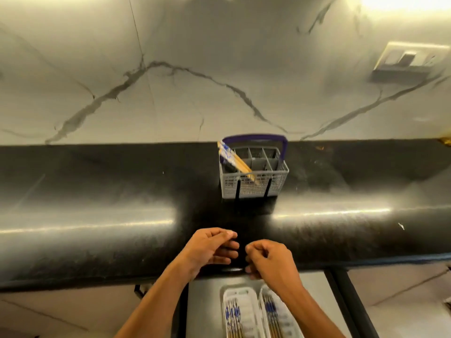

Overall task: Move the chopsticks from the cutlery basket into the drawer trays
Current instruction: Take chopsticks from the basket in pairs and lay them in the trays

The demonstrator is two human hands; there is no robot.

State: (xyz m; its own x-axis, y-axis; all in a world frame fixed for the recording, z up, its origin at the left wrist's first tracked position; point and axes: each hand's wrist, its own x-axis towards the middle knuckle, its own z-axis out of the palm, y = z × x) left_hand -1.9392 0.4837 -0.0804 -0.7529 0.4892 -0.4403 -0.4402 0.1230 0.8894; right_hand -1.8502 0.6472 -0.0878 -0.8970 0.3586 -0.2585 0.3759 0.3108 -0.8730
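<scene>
A grey cutlery basket point(253, 185) with a purple handle stands on the black counter. Several wooden chopsticks point(233, 158) with blue-and-white patterned tops lean out of its left compartment. Below the counter edge an open drawer holds two white trays, the left tray point(245, 308) and the right tray point(289, 320), each with several chopsticks lying in it. My left hand point(211, 250) and my right hand point(269, 259) hover side by side over the counter's front edge, fingers curled, with nothing visible in either.
The black counter point(97, 191) runs the full width, backed by a marble wall. A switch plate point(410, 61) sits on the wall at the upper right. The drawer's dark frame point(346, 301) borders the trays on the right.
</scene>
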